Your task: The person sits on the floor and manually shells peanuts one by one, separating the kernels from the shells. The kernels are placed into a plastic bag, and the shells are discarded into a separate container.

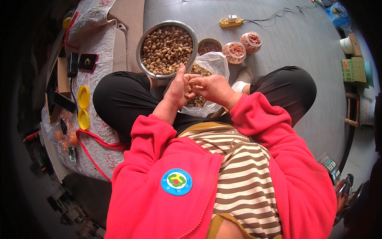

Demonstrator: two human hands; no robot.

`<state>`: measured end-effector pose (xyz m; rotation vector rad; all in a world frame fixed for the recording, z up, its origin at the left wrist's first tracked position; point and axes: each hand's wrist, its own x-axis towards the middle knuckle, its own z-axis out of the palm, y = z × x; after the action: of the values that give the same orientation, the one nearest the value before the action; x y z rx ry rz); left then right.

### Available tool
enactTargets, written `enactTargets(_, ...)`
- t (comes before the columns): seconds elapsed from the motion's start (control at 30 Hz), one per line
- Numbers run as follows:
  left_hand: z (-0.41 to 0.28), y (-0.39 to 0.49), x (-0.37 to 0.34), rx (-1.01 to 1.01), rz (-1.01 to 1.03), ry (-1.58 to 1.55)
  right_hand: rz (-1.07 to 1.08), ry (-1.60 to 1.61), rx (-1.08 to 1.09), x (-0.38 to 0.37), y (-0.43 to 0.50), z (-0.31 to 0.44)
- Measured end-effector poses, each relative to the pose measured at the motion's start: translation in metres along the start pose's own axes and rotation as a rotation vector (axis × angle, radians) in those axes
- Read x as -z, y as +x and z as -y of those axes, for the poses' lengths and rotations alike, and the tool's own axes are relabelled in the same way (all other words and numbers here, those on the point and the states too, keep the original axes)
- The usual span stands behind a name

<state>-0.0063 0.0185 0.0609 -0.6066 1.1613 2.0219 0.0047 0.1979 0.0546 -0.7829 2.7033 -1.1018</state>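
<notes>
My left hand [176,91] is palm up, with several unshelled peanuts [189,95] cupped at its fingers. The fingertips of my right hand [216,86] meet it, pinching a peanut. Close behind my left thumb stands a steel bowl [139,56] heaped with whole peanuts [168,49]. Below both hands, between my legs, a clear plastic bag [220,64] holds broken peanut shells [197,102]. A round tin [220,42] of shelled peanuts sits past the bag. Two clear plastic jars [234,53] [251,43] of pink shelled kernels stand to its right.
A yellow power strip [231,22] with a plugged charger lies on the grey floor [286,41], its cord running right. At left, a quilted cover [100,38] carries a phone [88,62] and yellow lids [83,97]. Boxes [353,70] stand along the right side.
</notes>
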Motion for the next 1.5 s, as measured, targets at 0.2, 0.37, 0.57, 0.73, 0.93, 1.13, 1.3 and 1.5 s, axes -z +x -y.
enactTargets(0.2, 0.004, 0.003, 0.003, 0.054, 0.045, 0.039, 0.102, -0.150, 0.018, 0.005, 0.001, 0.003)
enactTargets(0.37, 0.013, 0.012, 0.021, -0.026, 0.039, -0.052, -0.079, 0.293, -0.042, -0.002, 0.003, -0.005)
enactTargets(0.57, 0.006, -0.001, 0.011, -0.280, 0.007, 0.017, 0.133, 1.304, -0.495, 0.003, 0.011, -0.018)
enactTargets(0.73, 0.003, -0.006, 0.002, -0.293, 0.013, 0.049, 0.201, 1.474, -0.578, 0.008, 0.009, -0.018)
enactTargets(0.93, 0.007, -0.002, 0.005, -0.386, -0.039, 0.208, 0.137, 1.297, -0.543, -0.005, 0.009, -0.023)
enactTargets(1.13, 0.011, -0.001, 0.004, -0.423, -0.098, 0.317, -0.100, 0.672, -0.307, -0.018, 0.010, -0.022)
enactTargets(1.3, 0.011, -0.003, 0.001, -0.454, -0.097, 0.393, -0.119, 0.470, -0.241, -0.007, 0.007, -0.012)
enactTargets(1.5, 0.016, 0.000, 0.003, -0.479, -0.128, 0.457, -0.162, 0.250, -0.174, -0.020, 0.004, -0.010)
